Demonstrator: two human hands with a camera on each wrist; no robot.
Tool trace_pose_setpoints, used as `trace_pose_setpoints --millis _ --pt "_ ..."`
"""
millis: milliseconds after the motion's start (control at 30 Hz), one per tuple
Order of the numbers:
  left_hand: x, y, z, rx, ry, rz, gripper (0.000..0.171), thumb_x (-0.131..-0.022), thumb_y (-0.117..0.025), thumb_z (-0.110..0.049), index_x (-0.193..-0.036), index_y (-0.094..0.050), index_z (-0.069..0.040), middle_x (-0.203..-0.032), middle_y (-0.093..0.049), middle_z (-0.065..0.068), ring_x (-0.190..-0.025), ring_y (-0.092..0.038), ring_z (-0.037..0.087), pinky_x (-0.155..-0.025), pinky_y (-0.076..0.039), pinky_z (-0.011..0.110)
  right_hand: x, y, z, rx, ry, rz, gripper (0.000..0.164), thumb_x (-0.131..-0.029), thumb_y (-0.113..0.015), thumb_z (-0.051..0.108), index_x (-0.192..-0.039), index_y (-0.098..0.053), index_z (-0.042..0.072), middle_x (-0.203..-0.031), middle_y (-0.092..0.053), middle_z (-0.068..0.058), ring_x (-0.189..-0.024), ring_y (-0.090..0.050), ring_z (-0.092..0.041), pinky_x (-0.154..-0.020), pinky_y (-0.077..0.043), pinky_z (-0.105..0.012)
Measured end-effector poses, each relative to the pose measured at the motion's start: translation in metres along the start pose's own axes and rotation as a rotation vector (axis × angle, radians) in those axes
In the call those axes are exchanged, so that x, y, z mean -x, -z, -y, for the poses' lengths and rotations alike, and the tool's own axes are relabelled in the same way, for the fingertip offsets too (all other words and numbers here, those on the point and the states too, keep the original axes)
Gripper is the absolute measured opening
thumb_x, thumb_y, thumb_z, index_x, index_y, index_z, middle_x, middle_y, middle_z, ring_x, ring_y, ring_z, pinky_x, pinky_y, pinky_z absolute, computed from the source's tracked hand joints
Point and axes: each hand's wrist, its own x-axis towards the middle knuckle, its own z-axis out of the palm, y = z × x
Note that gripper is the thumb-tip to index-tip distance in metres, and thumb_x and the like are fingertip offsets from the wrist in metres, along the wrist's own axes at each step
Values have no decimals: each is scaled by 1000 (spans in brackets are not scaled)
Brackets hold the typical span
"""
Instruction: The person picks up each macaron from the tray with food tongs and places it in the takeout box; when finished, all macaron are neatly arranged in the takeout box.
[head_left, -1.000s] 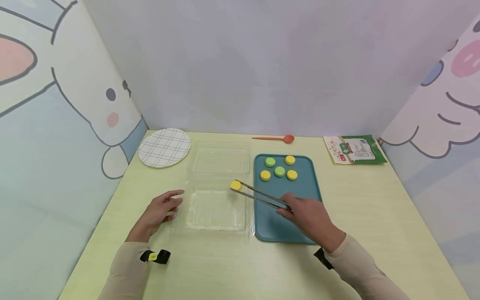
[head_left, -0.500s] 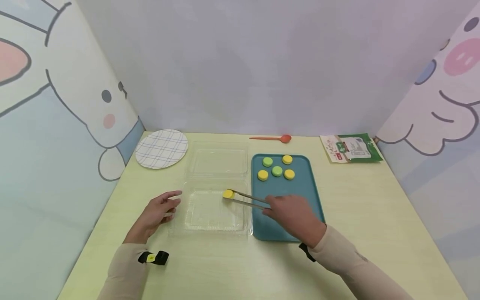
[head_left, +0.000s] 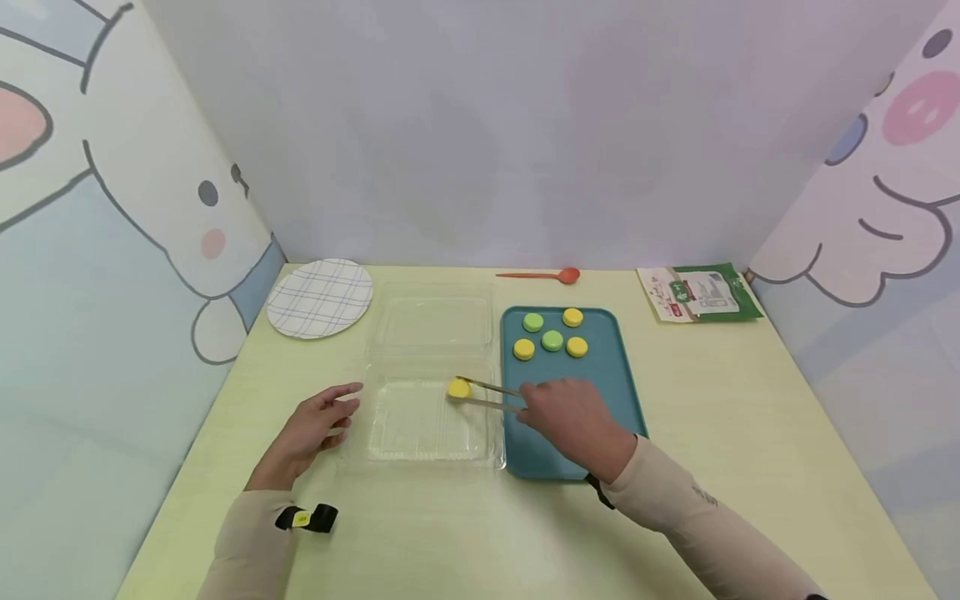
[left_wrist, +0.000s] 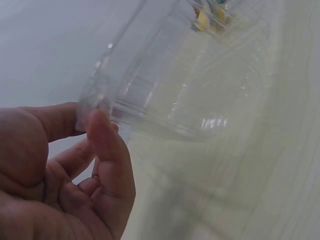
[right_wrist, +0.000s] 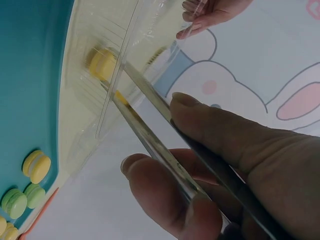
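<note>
My right hand (head_left: 573, 421) grips metal tongs (head_left: 487, 404), their arms running left over the clear plastic container (head_left: 427, 437). Between the tong tips is a yellow macaron (head_left: 459, 388), at the right inner part of the container's near half; the right wrist view shows this macaron (right_wrist: 103, 64) through the clear wall. My left hand (head_left: 311, 427) is at the container's left edge. In the left wrist view, thumb and forefinger of that hand (left_wrist: 75, 170) pinch the container's edge (left_wrist: 95, 97). The container lies unfolded, its other half (head_left: 435, 321) behind.
Right of the container is a blue-green tray (head_left: 626, 367) with yellow and green macarons (head_left: 552, 340) in its far part. Behind it lies a red spoon (head_left: 567, 275). A checked plate (head_left: 320, 298) sits back left, a green-and-white packet (head_left: 700, 293) back right. Walls enclose the table's back and sides.
My right hand has moved left with the tongs, bringing the yellow macaron from above the container's right edge further inside and lower. My left hand stays at the container's edge.
</note>
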Motion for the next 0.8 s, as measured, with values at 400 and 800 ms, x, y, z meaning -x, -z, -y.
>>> trace_pose_setpoints --millis 400,800 --pt "0 2 0 11 -16 11 54 -104 -60 -26 -150 -44 -3 -96 -52 3 -77 -51 11 -65 -50 24 10 -6 -9 -95 -14 -11 38 -80 -86 32 -77 -53 13 -54 -40 7 -44 -37 -9 -39 -32 -27" --pt "-2 0 0 9 -5 6 52 -104 -59 -26 -150 -45 -5 -97 -52 4 -78 -52 12 -65 -49 24 27 -24 -22 -292 -78 -100 36 -77 -90 19 -104 -68 12 -77 -67 4 -57 -57 -7 -52 -46 -25"
